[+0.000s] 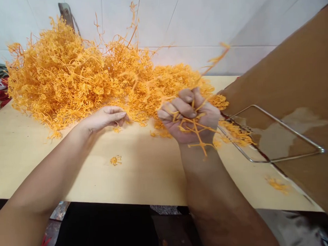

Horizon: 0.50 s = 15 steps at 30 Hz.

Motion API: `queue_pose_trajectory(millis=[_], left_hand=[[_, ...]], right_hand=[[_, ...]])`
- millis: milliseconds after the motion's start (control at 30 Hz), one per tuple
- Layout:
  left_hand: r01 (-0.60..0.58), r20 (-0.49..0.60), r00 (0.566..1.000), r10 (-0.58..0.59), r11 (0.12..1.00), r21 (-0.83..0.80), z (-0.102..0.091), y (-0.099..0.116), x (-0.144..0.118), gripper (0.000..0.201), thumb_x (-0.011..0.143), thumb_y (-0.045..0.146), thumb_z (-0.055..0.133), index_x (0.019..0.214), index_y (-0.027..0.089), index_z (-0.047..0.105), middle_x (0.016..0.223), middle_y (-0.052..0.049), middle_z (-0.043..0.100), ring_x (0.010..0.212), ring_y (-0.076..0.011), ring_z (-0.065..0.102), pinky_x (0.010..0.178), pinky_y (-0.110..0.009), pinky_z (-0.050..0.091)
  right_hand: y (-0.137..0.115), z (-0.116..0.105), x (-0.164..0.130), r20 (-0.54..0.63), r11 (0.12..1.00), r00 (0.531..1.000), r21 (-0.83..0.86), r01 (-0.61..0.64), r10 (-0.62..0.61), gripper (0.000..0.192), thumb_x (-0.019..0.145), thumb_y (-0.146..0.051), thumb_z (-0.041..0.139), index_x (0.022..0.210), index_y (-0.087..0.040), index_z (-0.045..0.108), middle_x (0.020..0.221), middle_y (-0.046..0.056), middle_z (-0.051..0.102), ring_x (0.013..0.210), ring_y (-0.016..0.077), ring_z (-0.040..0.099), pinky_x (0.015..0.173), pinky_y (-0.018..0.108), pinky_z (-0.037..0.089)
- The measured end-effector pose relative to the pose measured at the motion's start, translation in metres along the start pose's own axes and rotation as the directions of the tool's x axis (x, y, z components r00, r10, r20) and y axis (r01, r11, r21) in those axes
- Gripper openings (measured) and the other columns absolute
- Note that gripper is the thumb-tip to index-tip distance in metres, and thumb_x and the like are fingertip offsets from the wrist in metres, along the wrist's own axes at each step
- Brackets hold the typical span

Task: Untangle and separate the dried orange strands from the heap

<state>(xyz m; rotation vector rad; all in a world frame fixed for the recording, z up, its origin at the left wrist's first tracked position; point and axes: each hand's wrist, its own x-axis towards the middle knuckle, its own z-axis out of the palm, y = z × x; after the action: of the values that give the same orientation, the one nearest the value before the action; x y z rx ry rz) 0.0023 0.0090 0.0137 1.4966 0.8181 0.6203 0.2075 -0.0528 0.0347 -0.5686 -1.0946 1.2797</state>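
A large heap of orange, branching plastic-looking sprigs lies across the back of the table. My right hand is raised in front of the heap's right part, its fingers curled round several orange sprigs. Thin stems stick out above the fist and hang over the wrist. At the heap's front edge is my left hand, thumb and fingers pressed together. Whatever those fingertips pinch, if anything, cannot be made out against the orange strands.
On the right, a large brown cardboard sheet or box leans over the table, with a bent metal wire frame against it. Loose orange bits lie near the front. A white tiled wall stands behind.
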Motion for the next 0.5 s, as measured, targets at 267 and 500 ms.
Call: queue_pose_trajectory(millis=[267,500], left_hand=[[0.037,-0.476,0.857,0.197,0.898,0.438,0.008,-0.004,0.012,0.041,0.075,0.019,0.052,0.115,0.011,0.055,0.116,-0.011,0.059,0.092,-0.0123,0.056,0.085,-0.027,0.042],[0.055,-0.001,0.995,-0.102,0.520,0.853,0.022,0.032,-0.034,0.025,0.064,0.043,0.064,0.066,0.018,0.065,0.060,0.000,0.061,0.053,-0.0092,0.048,0.052,-0.020,0.033]], right_hand=[[0.012,0.006,0.004,-0.078,0.997,0.994,-0.025,-0.079,0.077,0.037,0.085,-0.051,0.038,0.060,-0.023,0.042,0.048,-0.004,0.025,0.043,0.0105,0.028,0.047,0.028,0.033],[0.019,-0.005,0.012,-0.141,0.998,0.988,-0.015,-0.063,0.060,0.028,0.081,-0.046,0.043,0.068,-0.022,0.043,0.068,0.000,0.048,0.056,0.0112,0.044,0.052,0.026,0.037]])
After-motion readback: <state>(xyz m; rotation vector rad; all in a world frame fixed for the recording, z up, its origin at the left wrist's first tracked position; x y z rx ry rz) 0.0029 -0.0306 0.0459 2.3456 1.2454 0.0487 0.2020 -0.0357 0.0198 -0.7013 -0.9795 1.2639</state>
